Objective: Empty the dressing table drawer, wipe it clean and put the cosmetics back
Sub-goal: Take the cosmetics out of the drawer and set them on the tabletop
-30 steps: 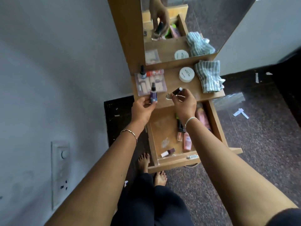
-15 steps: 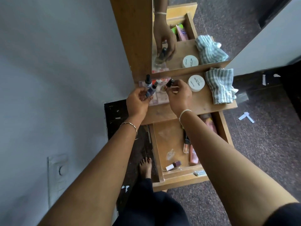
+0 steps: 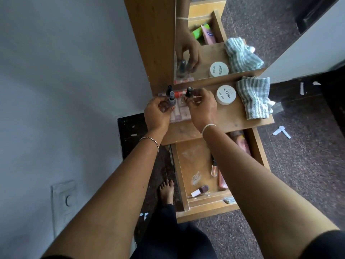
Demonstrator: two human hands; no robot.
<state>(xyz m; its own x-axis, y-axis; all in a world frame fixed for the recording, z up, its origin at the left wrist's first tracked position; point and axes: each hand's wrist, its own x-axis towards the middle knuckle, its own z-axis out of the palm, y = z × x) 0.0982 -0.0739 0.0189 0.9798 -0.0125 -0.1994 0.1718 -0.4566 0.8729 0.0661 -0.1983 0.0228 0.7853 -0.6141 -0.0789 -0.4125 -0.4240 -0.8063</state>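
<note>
I am at the emptying step: the fingers of my left hand (image 3: 156,114) pinch a grey-capped bottle (image 3: 172,100) and those of my right hand (image 3: 201,107) pinch a black-capped bottle (image 3: 189,92), both over the clear case (image 3: 180,114) on the desk (image 3: 233,117), at 9 o'clock from the white jar (image 3: 225,94). The drawer (image 3: 194,161) at 6 o'clock is not yet empty, so next I should stand both bottles upright and reach for the tubes (image 3: 214,167).

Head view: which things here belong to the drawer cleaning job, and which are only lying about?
Job: drawer; purple bottle lying in it; grey-capped bottle in left hand; black-capped bottle in right hand; white jar; striped cloth.
Lying about: paper scraps on floor; wall switch plate.
</note>
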